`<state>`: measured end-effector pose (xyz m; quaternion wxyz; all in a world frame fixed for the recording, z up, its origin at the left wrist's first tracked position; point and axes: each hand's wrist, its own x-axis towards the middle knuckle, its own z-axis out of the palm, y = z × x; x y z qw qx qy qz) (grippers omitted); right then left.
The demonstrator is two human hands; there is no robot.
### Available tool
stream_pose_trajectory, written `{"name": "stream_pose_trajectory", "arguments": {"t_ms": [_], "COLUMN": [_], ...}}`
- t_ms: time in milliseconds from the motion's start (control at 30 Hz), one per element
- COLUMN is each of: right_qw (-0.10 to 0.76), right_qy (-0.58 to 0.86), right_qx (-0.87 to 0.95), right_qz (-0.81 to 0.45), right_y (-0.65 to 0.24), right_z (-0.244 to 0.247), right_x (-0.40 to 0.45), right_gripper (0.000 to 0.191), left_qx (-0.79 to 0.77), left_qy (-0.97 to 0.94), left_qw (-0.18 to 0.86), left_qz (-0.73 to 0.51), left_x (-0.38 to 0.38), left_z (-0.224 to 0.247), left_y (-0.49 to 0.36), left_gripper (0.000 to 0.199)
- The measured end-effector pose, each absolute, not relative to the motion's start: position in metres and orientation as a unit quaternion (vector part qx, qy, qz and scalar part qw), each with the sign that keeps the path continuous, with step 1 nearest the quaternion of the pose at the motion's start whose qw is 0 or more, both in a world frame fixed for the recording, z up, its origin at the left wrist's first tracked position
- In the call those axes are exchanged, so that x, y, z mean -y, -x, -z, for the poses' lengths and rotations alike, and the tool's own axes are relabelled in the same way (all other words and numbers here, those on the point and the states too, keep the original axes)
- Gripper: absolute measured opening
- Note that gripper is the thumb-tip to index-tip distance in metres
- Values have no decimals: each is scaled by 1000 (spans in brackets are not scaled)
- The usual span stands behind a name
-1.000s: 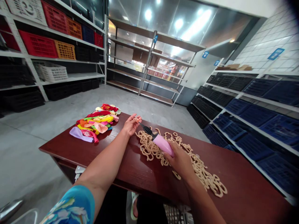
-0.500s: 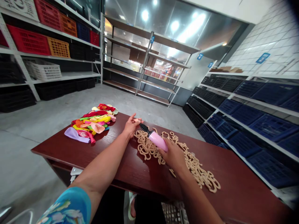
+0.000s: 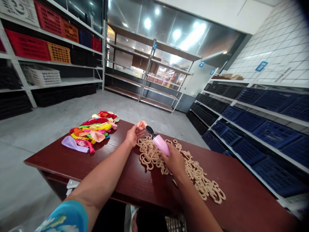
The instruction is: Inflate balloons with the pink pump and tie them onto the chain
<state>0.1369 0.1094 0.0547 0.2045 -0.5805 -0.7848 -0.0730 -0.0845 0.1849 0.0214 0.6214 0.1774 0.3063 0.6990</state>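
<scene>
My right hand [image 3: 174, 160] is wrapped round a pink balloon pump [image 3: 161, 144], a smooth cylinder with a black ribbed nozzle that points up and to the left. At the nozzle's tip, my left hand [image 3: 135, 133] pinches a small peach-coloured balloon [image 3: 143, 123]. Whether the balloon's neck sits over the tip is too small to tell. Below the pump lies a heap of beige curly pieces [image 3: 149, 151], spread on toward the right. Left of my hands is a pile of limp balloons [image 3: 94, 129] in red, yellow, orange, pink and green, with a purple one at its near edge.
All this lies on a dark red-brown table [image 3: 101, 170]. Shelves with red, yellow, white and black crates [image 3: 27, 45] stand at the left. Blue and black crates [image 3: 270, 137] fill the right-hand racks. Metal shelving [image 3: 145, 67] lines the back, beyond a grey floor.
My left fingers have shifted at the nozzle, and the peach balloon now sits higher against them. The pump stays in my right hand. The whole view has moved slightly.
</scene>
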Motion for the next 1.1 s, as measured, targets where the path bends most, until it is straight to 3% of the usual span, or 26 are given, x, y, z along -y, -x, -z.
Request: {"name": "stream_pose_trajectory", "arguments": {"t_ms": [100, 200, 367, 433, 633, 867, 1100], "right_qw": [207, 197, 178, 171, 181, 208, 236], "right_qy": [563, 537, 491, 481, 465, 492, 520], "right_qx": [796, 816, 846, 853, 861, 843, 816], "right_qz": [83, 89, 104, 107, 92, 69, 85], "right_y": [-135, -132, -126, -122, -117, -130, -139], "right_z": [-52, -50, -57, -61, -56, -42, -40], "right_x": [-110, -110, -113, -116, -133, -143, -151], "right_gripper": [46, 49, 51, 52, 54, 63, 53], "left_qx": [-345, -282, -173, -176, -152, -134, -133], "left_qy": [-176, -166, -99, -68, -32, -51, -86], "left_qw": [660, 713, 692, 674, 631, 605, 581], "left_qz": [-644, -620, -694, -714, -760, -783, -799], "left_x": [-185, -182, -179, -180, -179, -176, -178], "left_z": [-21, -27, -36, -36, -41, -43, -49], "left_y": [84, 87, 98, 101, 103, 112, 97], "left_gripper": [55, 70, 30, 23, 48, 49, 47]}}
